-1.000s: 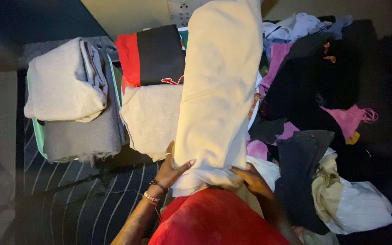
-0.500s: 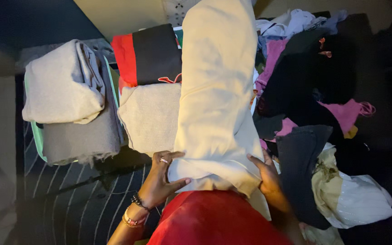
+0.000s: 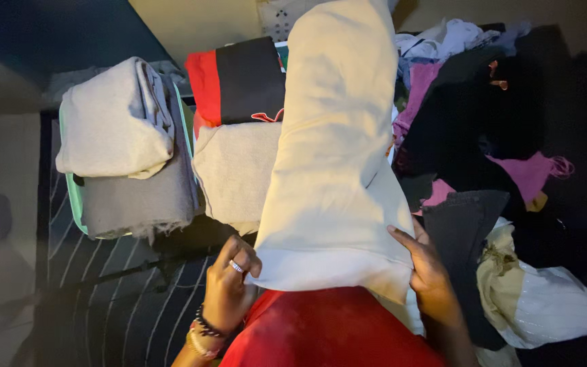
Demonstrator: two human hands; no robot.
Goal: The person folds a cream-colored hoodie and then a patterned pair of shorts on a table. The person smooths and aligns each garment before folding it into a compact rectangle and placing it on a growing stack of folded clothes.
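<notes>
**Both hands grip the near hem of a long cream garment**

The left hand (image 3: 229,285), with a ring on one finger and beaded bracelets at the wrist, is curled shut on the near left corner of a long cream-coloured cloth garment (image 3: 334,149). The right hand (image 3: 429,275) pinches the near right corner, fingers laid up along the cloth's edge. Between the two hands the hem runs as a straight, paler band, just above the person's red clothing (image 3: 327,329).

The cream garment stretches away from the person in a long, smooth strip, reaching the far edge of the view. It lies over the middle of the surface, which is a dark cover with thin pale stripes (image 3: 117,299), bare only at the near left.

Just left of the garment, partly under its edge, sits a folded pale grey towel (image 3: 236,173). Beyond that lies a folded piece in red and black (image 3: 239,81). Further left, a mint-green tray (image 3: 76,197) carries a flat grey cloth with a frayed edge (image 3: 137,200) and, on top of it, a folded light grey garment (image 3: 113,119).

To the right of the cream garment lies a loose heap of unfolded clothes (image 3: 484,129) in black, pink and pale blue, with a dark denim piece (image 3: 460,221) near the right hand and a crumpled white and yellowish cloth (image 3: 545,299) at the near right.
</notes>
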